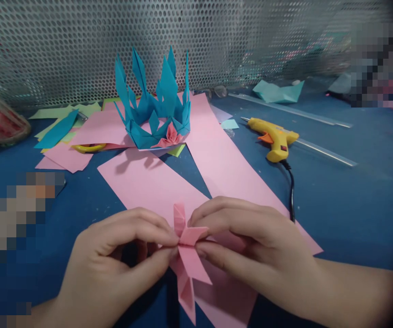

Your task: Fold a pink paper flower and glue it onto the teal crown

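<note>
A left hand (114, 262) and a right hand (261, 246) pinch a folded pink paper piece (192, 262) from either side at the frame's lower center; a blue paper crown (169, 84) stands at upper center, a yellow glue gun (280, 136) at upper right.

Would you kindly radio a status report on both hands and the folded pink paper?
Left hand pinching folded pink paper; right hand also holding it. Pink sheets beneath. Blue paper crown and yellow glue gun beyond, apart from both hands.
</note>
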The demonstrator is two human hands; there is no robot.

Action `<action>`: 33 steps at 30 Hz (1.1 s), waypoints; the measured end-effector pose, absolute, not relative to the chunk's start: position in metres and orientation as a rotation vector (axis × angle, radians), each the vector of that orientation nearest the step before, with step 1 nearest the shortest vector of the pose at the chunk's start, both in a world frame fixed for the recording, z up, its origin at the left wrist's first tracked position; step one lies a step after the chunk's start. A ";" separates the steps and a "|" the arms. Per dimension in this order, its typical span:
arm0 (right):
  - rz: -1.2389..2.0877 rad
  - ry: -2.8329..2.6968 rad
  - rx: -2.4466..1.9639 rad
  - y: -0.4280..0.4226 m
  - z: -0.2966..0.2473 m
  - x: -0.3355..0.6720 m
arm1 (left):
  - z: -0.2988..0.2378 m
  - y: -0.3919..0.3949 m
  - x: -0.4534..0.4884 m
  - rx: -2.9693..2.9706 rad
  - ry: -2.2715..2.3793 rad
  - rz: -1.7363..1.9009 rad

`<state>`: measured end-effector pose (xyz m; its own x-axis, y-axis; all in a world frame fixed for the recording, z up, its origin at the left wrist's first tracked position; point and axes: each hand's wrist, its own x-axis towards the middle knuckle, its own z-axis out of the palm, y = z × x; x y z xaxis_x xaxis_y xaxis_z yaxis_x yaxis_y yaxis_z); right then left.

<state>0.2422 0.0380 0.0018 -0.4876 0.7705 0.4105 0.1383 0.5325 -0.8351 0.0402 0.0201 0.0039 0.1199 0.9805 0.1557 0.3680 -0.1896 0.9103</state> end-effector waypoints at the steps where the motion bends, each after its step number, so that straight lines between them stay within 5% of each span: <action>1: 0.966 -1.944 -0.742 0.038 0.002 0.242 | 0.004 0.021 0.040 1.699 1.306 1.045; 33: 0.883 -2.082 -0.611 0.038 0.002 0.245 | 0.003 0.023 0.038 1.934 1.150 1.008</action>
